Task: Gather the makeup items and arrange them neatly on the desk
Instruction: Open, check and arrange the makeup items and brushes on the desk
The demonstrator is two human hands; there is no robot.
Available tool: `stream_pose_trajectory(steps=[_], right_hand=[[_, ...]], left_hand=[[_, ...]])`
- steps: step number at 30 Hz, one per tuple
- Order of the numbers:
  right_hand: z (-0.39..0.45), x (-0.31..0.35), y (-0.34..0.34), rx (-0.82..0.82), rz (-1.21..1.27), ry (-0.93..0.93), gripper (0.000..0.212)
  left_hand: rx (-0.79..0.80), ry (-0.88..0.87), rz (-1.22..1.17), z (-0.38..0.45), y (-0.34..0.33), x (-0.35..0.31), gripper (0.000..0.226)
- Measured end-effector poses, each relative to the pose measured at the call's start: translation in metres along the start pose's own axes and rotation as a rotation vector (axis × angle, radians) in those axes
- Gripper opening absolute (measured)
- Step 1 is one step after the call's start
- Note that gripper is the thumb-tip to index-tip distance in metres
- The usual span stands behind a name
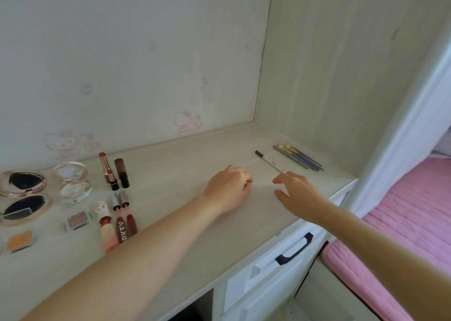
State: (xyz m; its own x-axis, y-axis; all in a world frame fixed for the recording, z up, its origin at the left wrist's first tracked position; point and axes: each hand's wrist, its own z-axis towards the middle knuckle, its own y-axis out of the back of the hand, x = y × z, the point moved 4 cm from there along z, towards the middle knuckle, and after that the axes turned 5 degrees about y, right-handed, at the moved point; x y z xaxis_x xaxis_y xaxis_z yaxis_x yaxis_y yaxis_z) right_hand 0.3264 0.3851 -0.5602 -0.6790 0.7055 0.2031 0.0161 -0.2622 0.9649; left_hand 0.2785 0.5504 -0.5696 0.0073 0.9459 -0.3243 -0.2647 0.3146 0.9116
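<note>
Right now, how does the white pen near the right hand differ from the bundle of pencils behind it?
The white pen lies alone; the pencils lie several together, side by side. The pen is white with a black tip; the pencils are blue-grey with gold bands. The pen's near end is at the right hand; the pencils lie further back, untouched. Both rest flat on the desk, angled alike.

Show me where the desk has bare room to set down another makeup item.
Bare: the desk between the lipsticks and the white pen, beyond the hands; also the near edge above the drawer handle. Crowded: the left end, with compacts and lip-gloss tubes.
</note>
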Motion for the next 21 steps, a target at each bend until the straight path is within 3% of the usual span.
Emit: stream_pose_trajectory(steps=[13, 21], right_hand=[[0.074, -0.056, -0.007, -0.118, -0.065, -0.180, 0.034], [0.083, -0.062, -0.023, -0.124, -0.059, -0.187, 0.021]], left_hand=[[0.099, -0.021, 0.100, 0.118, -0.044, 0.001, 0.059], [0.207, -0.046, 0.187, 0.141, -0.051, 0.018, 0.053]])
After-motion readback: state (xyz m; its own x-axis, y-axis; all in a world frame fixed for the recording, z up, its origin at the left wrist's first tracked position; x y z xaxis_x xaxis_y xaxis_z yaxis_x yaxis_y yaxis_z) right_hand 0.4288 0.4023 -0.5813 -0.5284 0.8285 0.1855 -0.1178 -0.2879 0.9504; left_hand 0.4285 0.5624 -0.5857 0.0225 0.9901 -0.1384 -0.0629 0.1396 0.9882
